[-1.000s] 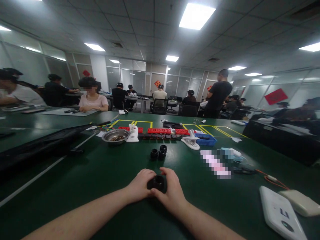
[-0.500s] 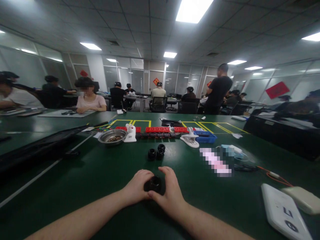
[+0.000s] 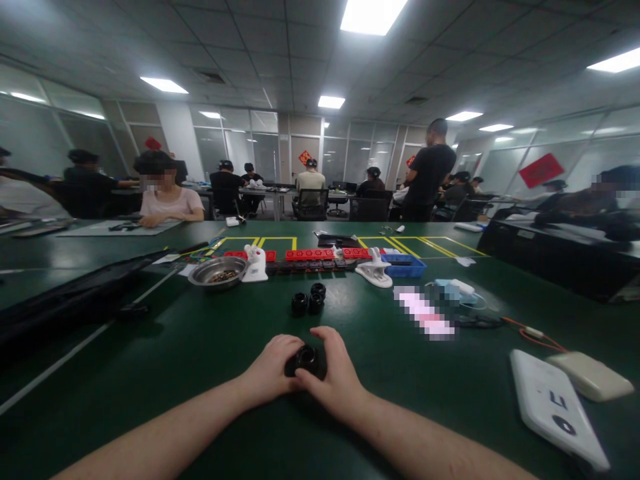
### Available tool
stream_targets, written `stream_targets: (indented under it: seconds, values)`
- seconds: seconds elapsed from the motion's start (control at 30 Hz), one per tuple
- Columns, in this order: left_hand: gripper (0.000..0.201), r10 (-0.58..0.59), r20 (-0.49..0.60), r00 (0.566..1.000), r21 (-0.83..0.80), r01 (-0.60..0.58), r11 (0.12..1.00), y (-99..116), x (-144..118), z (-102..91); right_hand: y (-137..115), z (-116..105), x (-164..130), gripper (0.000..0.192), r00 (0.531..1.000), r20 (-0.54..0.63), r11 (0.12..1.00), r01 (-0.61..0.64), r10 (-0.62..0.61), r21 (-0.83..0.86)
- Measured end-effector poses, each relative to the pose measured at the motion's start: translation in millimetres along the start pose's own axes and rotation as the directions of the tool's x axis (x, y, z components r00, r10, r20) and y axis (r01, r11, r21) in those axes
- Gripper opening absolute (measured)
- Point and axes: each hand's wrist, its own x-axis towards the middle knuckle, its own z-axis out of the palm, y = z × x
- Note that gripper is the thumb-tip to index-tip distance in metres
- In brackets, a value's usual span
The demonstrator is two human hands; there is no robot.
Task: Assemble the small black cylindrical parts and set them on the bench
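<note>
Across the green tabletop (image 3: 165, 347), biggest first: a long black case (image 3: 75, 293) lies along the left edge, and a white flat device (image 3: 550, 410) sits at the near right corner w/ a beige pad (image 3: 590, 377) just beside it. Toward the far edge, mid tabletop, you have a row of red blocks (image 3: 313, 254), a blue tray (image 3: 406, 267) right of them, a steel bowl (image 3: 217, 272) left of them and two white clips (image 3: 373, 272), one beside the bowl, one beside the tray.

Closer to you, approx. at the near-edge centre, your left hand (image 3: 273, 370) and right hand (image 3: 337, 383) meet around a black round part (image 3: 304, 360). Both are closed on it: left fingers cup it from the left, right thumb and fingers wrap its right side and top. The part's open ring faces up, resting at or just above the tabletop; can't tell which. Forearms lie low over the near edge.

Smallest: three more black round parts (image 3: 309, 303) sit clustered, touching each other, between your hands and the red blocks, apart from both.
</note>
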Motion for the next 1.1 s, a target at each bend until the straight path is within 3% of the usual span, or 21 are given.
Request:
stream_targets:
  seconds: [0.2,0.3,0.4,0.7,0.87,1.1]
  values:
    - [0.039,-0.022,0.032,0.999,-0.028,0.022,0.999,7,0,-4.9,0,3,2,0.041,0.997,0.008,0.997,-0.078,0.078,0.0]
    - [0.048,-0.013,0.024,1.0,-0.027,0.013,1.0,5,0,-4.2,1,1,1,0.049,0.997,0.073,0.999,-0.02,0.018,0.026]
    - [0.043,-0.024,0.026,0.999,-0.023,0.025,0.999,5,0,-4.3,1,-1,-1,0.057,0.992,0.123,1.0,0.004,-0.007,0.026]
    - [0.034,-0.042,0.032,0.999,-0.007,0.043,0.999,12,0,-7.6,1,3,1,0.054,0.997,-0.01,0.997,-0.075,0.075,-0.03]
    - [0.035,-0.033,0.031,0.999,-0.03,0.034,0.999,11,0,-6.7,2,4,0,0.044,0.997,0.03,0.997,-0.069,0.07,-0.028]
    - [0.034,-0.042,0.035,0.999,-0.026,0.043,0.999,6,0,-4.1,3,2,-4,0.062,0.998,0.057,1.0,-0.021,0.021,0.007]
